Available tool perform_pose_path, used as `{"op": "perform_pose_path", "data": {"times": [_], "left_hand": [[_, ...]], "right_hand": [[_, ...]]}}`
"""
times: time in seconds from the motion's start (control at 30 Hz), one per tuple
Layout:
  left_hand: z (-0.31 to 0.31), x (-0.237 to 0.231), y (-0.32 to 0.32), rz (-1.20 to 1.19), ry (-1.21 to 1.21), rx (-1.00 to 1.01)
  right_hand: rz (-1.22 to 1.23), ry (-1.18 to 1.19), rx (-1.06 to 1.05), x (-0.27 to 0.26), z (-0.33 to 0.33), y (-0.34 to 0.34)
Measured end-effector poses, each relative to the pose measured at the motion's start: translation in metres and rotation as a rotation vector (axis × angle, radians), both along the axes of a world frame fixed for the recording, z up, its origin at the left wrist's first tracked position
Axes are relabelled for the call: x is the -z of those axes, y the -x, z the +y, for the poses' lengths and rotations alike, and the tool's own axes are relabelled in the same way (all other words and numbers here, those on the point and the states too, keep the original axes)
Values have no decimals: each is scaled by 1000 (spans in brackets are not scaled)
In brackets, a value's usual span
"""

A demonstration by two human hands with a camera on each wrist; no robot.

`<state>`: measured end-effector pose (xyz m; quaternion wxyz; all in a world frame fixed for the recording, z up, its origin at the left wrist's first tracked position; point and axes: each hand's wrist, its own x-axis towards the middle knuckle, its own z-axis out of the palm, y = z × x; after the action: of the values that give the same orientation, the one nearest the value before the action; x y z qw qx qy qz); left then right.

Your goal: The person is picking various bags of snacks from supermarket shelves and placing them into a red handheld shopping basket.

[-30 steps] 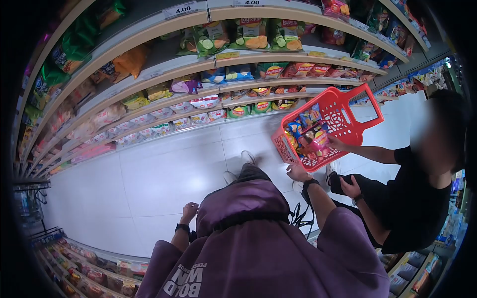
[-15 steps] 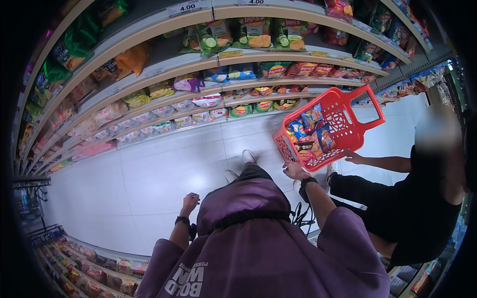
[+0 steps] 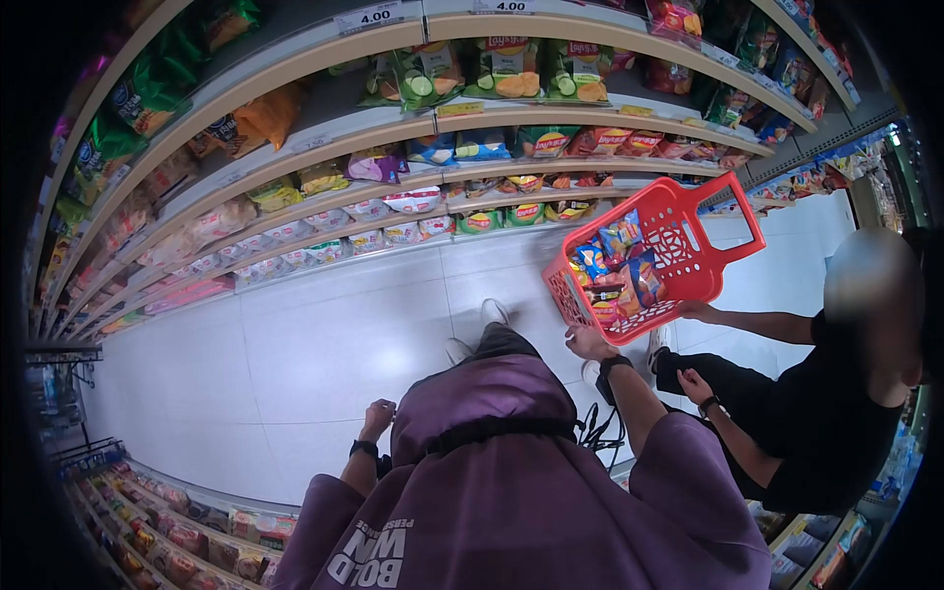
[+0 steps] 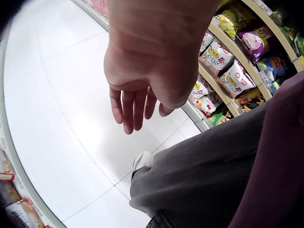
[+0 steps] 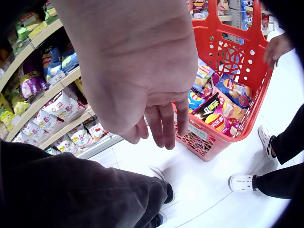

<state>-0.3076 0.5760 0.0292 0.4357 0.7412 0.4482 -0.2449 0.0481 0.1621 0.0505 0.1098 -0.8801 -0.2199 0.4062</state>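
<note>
My left hand (image 4: 137,95) hangs beside my thigh, its fingers loosely bent and holding nothing. Close to the near corner of a red shopping basket (image 3: 568,297), my right hand (image 3: 590,342) hangs relaxed. In the right wrist view that hand (image 5: 142,90) points its fingers downward in front of the basket (image 5: 206,153), with no object in them. Inside the basket lie several snack bags (image 5: 232,91), blue, pink and black. Another person's hand (image 5: 277,50) is at the basket's right rim, also in the head view as a hand (image 3: 698,312).
Curved-looking shelves of chip bags (image 3: 511,69) rise ahead and to the left. More shelves with packets (image 3: 177,546) stand behind me. The other person in black (image 3: 836,413) is low at my right. White floor tiles (image 3: 324,324) run between the shelves; dark cables (image 3: 598,428) hang by my right leg.
The other person's hand has left a pink bag inside the basket and drawn back to its rim. That person's head and body have shifted. My own hands have barely moved.
</note>
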Motion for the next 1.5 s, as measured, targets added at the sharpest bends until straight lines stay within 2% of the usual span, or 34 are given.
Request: {"op": "perform_pose_path", "data": {"times": [0.3,0.73,0.93,1.5], "left_hand": [[6,-3,-34,-133,36,3],[-2,-15,-9,-39,23,-24],[-4,-15,-7,-34,-4,-13],[-4,-4,-15,-76,11,-14]], "right_hand": [[-2,17,-4,-5,3,1],[-12,-5,2,5,-5,3],[-91,-3,-13,4,-1,6],[7,33,0,-6,-6,9]]}}
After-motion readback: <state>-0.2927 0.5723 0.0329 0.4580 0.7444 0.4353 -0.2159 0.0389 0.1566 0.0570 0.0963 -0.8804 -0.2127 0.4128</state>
